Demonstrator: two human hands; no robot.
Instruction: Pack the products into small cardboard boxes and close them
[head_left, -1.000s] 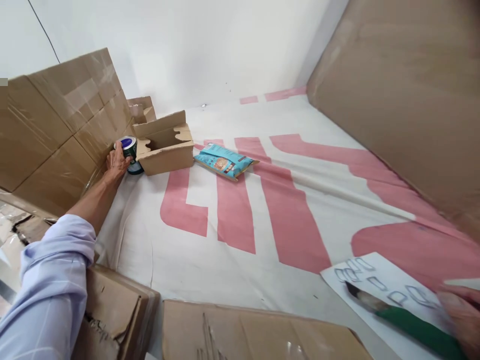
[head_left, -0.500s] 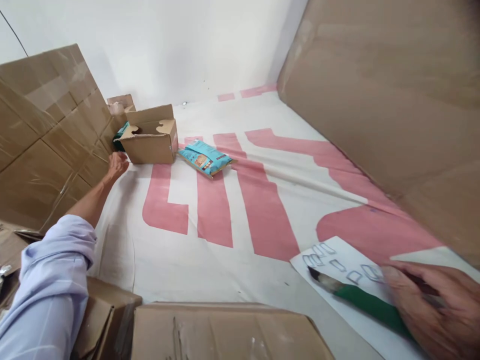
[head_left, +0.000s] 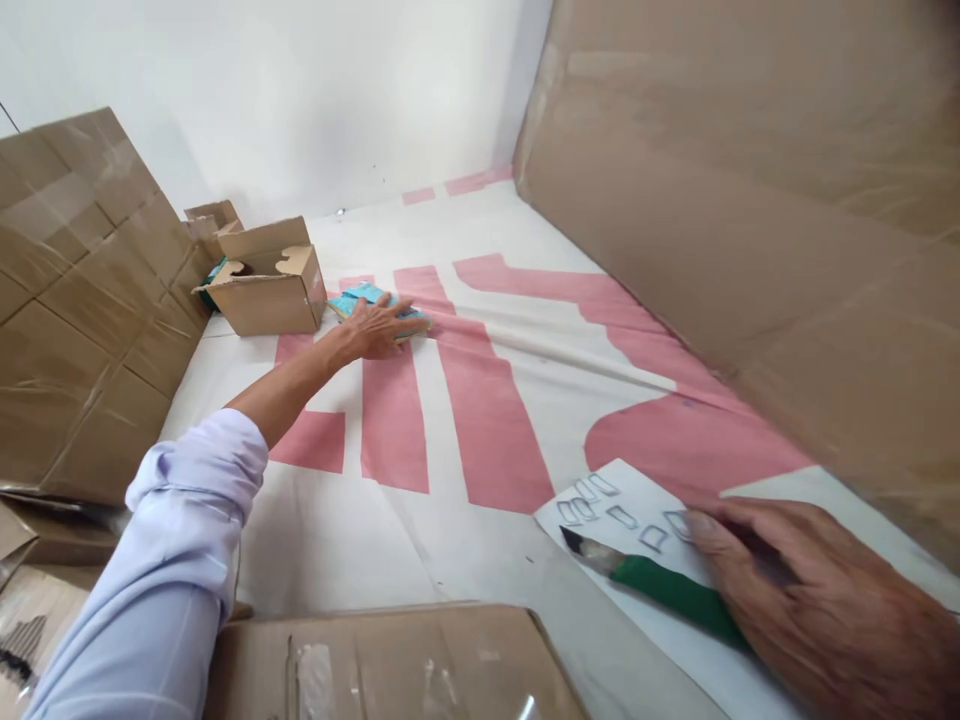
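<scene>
My left hand (head_left: 377, 327) lies on top of a blue printed packet (head_left: 362, 292), fingers spread and partly covering it. The packet rests flat on a white sheet with pink-red shapes (head_left: 491, 420). Just left of the packet stands an open cardboard box (head_left: 270, 303) with raised flaps. At the lower right, my right hand (head_left: 810, 590) is closed on a paintbrush (head_left: 667, 590) with a green handle and dark tip. The same hand holds a white paper (head_left: 630, 490) with small grey outlined shapes, its thumb over one edge.
A tall stack of taped cartons (head_left: 82, 290) stands at the left. Behind the open box is a smaller open carton (head_left: 215, 220). One large brown carton (head_left: 750, 200) fills the right side. Nearest me is a taped carton (head_left: 390, 665). A white wall (head_left: 337, 90) closes the back.
My left hand has moved right, from beside the open box onto the blue packet, and its fingers have spread. The view has turned slightly right. My right hand still holds the paintbrush and paper.
</scene>
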